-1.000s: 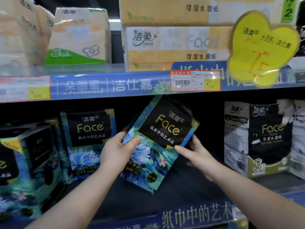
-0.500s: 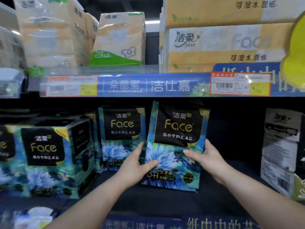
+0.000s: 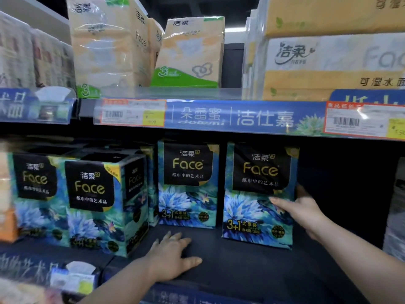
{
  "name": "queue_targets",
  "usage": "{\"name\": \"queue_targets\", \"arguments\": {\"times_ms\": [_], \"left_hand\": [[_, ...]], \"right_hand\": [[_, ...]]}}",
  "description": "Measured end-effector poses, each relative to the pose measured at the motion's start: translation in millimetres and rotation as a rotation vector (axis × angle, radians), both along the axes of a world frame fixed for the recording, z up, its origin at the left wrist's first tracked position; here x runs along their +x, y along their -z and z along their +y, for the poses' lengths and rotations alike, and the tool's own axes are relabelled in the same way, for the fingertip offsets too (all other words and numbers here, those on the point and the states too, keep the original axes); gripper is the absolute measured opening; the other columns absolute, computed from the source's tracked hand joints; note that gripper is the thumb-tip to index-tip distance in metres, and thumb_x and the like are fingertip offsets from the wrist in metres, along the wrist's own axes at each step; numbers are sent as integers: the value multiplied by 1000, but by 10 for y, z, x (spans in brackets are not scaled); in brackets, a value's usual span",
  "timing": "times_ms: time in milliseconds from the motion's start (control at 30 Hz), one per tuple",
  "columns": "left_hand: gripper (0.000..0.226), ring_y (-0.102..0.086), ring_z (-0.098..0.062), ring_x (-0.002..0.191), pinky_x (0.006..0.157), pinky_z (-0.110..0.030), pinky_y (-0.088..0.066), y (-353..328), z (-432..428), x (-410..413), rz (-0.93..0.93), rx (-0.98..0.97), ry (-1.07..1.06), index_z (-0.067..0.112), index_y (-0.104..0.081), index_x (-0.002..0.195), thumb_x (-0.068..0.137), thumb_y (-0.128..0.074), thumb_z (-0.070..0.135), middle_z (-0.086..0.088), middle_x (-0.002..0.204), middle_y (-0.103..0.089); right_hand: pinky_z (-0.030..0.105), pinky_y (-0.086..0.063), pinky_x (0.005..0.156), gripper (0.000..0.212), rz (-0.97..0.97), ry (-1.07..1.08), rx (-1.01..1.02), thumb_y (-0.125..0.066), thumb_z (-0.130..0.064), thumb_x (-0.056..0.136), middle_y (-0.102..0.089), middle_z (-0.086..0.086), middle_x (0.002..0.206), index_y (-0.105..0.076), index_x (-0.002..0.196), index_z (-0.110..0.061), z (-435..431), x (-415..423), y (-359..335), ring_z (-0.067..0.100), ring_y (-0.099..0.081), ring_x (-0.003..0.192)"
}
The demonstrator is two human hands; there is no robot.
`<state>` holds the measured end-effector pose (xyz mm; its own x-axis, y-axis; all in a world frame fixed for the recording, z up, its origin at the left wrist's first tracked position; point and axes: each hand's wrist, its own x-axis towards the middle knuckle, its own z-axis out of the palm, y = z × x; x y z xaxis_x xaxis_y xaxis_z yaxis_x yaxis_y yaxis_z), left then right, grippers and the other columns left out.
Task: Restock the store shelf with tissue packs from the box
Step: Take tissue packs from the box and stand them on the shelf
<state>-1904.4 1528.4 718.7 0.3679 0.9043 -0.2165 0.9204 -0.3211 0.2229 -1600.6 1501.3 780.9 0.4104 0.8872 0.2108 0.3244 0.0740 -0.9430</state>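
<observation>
Store shelving, two tiers in view; dark lower shelf [image 3: 252, 266] with a blue price strip [image 3: 219, 116] above it. Blue flower tissue pack [image 3: 259, 194] stands upright on the lower shelf, apart from a matching pack [image 3: 188, 183] to its left. Right hand [image 3: 300, 210] grips the first pack's right edge: fingers [image 3: 278, 200] across the front, thumb behind, out of sight. Left hand [image 3: 173, 257] lies flat and open on the bare shelf, palm down, holding nothing, in front of the second pack. More matching packs [image 3: 96, 202] crowd the left end. Beige packs [image 3: 188, 51] sit on the upper shelf.
</observation>
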Motion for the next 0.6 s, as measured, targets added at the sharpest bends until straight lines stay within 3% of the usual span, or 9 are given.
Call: {"name": "queue_targets", "arguments": {"times_ms": [133, 300, 367, 467, 533, 600], "left_hand": [[87, -2, -26, 148, 117, -50, -6, 1, -12, -3, 7, 8, -15, 29, -20, 150, 78, -35, 77, -1, 160, -8], [76, -2, -26, 148, 116, -49, -7, 15, -25, -10, -7, 28, -14, 29, -20, 150, 87, -40, 66, -1, 160, -8], [76, -2, -26, 148, 116, -49, -7, 20, -26, -16, -1, 31, -17, 29, -20, 150, 87, -40, 66, -1, 160, -9], [77, -2, -25, 148, 117, -49, -7, 39, -21, -26, 5, 44, -15, 29, -20, 150, 85, -38, 69, 0, 160, -9], [89, -3, -24, 148, 117, -49, -7, 32, -45, -25, 8, 37, -13, 29, -20, 149, 76, -31, 79, 0, 160, -9], [110, -3, -23, 148, 117, -48, -7, 28, -58, -22, 10, 34, -3, 29, -22, 149, 58, -20, 90, 0, 160, -10]], "right_hand": [[30, -44, 88, 76, 3, -5, 69, -78, -14, 76, -60, 7, 117, -38, 141, -16, 161, -96, -22, 23, -57, 102], [26, -40, 87, 74, 32, -80, 106, -73, -6, 80, -56, 4, 118, -34, 142, -15, 256, -265, 28, 17, -53, 101], [27, -42, 90, 83, 9, -84, 104, -76, -8, 77, -56, 5, 125, -29, 145, -17, 278, -220, 74, 17, -54, 105], [25, -46, 88, 91, -40, -134, -32, -82, -17, 70, -58, 1, 121, -30, 145, -16, 283, -104, 158, 15, -57, 105], [21, -47, 81, 90, -103, -137, -134, -84, -23, 67, -63, 2, 114, -36, 142, -12, 286, -68, 217, 14, -61, 100], [25, -47, 87, 97, -188, -86, -129, -85, -26, 67, -61, 3, 118, -29, 146, -15, 315, -43, 253, 18, -59, 105]]}}
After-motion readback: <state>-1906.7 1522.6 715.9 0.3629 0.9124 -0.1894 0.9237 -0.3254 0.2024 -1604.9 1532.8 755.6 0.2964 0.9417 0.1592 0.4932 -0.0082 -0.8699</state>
